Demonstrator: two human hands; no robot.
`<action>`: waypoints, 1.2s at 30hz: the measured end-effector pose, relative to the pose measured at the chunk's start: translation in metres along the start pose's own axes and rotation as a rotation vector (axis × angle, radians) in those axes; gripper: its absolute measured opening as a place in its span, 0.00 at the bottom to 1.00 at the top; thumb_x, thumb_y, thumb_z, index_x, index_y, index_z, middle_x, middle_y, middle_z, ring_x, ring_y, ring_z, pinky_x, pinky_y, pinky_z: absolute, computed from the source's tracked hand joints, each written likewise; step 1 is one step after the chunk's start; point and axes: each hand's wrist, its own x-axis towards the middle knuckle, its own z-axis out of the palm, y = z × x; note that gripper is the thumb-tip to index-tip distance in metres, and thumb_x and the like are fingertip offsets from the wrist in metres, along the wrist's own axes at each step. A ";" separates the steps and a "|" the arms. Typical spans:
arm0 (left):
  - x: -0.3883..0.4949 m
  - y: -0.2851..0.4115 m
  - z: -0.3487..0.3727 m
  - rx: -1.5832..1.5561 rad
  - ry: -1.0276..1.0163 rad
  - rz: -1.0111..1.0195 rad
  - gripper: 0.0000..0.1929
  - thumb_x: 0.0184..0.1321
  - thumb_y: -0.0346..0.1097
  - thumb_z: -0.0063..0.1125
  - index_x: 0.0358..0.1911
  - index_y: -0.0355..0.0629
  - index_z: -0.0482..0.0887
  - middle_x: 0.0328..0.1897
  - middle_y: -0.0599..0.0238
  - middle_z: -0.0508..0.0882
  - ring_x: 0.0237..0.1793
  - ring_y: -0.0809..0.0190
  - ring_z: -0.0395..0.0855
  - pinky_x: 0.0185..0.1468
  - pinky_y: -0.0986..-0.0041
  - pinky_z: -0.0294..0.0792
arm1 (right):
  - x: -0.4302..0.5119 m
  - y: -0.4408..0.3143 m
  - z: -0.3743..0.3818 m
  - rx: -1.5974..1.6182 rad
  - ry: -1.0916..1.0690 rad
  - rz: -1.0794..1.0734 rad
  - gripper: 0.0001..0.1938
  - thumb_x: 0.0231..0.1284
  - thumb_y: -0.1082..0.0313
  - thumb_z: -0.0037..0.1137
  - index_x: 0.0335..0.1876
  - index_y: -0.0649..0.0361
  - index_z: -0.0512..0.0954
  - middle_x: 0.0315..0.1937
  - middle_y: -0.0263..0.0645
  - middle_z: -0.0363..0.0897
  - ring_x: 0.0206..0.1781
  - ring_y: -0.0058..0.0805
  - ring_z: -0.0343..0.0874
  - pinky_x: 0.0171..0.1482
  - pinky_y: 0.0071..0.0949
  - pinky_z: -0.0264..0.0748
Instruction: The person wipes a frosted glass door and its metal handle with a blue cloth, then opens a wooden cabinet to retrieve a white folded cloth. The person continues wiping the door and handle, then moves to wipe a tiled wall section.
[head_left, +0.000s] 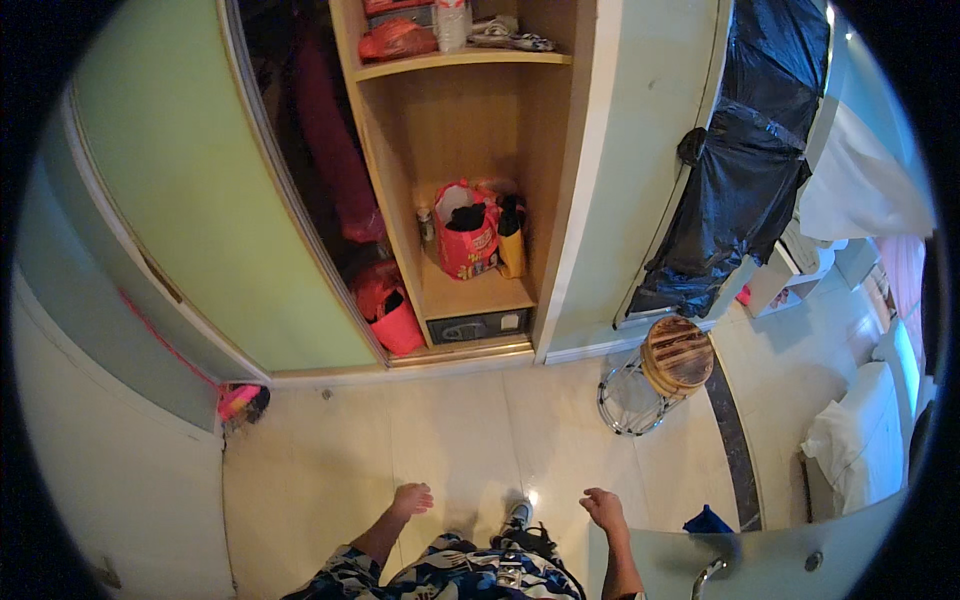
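My left hand (412, 499) hangs above the tiled floor (457, 435), holding nothing, its fingers loosely apart. On the other side of my body, my right hand (604, 508) is also bare, with the fingers slightly bent. Neither touches anything. Nearest to the right hand is a frosted glass door (780, 559) with a metal handle (707, 577). Ahead of me stands a wooden wardrobe with a lower shelf (461, 298). On that shelf sit a red printed bag (466, 244) with dark stuff inside, a yellow bag (511, 251) and a small jar (426, 225).
A stool with a round wooden seat (679, 352) stands by the wall at right. Black plastic sheeting (750, 172) hangs above it. A green sliding door panel (202, 195) covers the left. A safe (476, 327) sits low in the wardrobe. A broom head (244, 403) rests in the corner.
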 end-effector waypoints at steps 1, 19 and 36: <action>0.002 0.003 0.004 0.020 0.025 -0.050 0.14 0.52 0.43 0.58 0.36 0.40 0.78 0.35 0.56 0.82 0.33 0.56 0.83 0.37 0.63 0.74 | 0.014 -0.001 -0.001 0.051 0.010 -0.048 0.16 0.49 0.57 0.59 0.41 0.59 0.79 0.30 0.48 0.81 0.35 0.41 0.81 0.39 0.35 0.76; 0.096 -0.014 -0.053 -0.570 -0.187 -0.067 0.12 0.54 0.40 0.56 0.36 0.38 0.78 0.30 0.57 0.82 0.28 0.56 0.82 0.31 0.64 0.74 | 0.176 -0.066 -0.028 0.153 -0.253 -0.307 0.14 0.53 0.63 0.56 0.42 0.64 0.78 0.29 0.44 0.81 0.32 0.33 0.80 0.36 0.29 0.75; 0.024 0.481 -0.070 -0.265 0.269 1.246 0.11 0.62 0.38 0.51 0.39 0.36 0.78 0.30 0.68 0.80 0.31 0.72 0.76 0.36 0.83 0.68 | 0.321 -0.402 -0.284 0.170 0.497 -0.931 0.12 0.57 0.68 0.55 0.42 0.66 0.76 0.36 0.41 0.78 0.40 0.28 0.77 0.45 0.24 0.72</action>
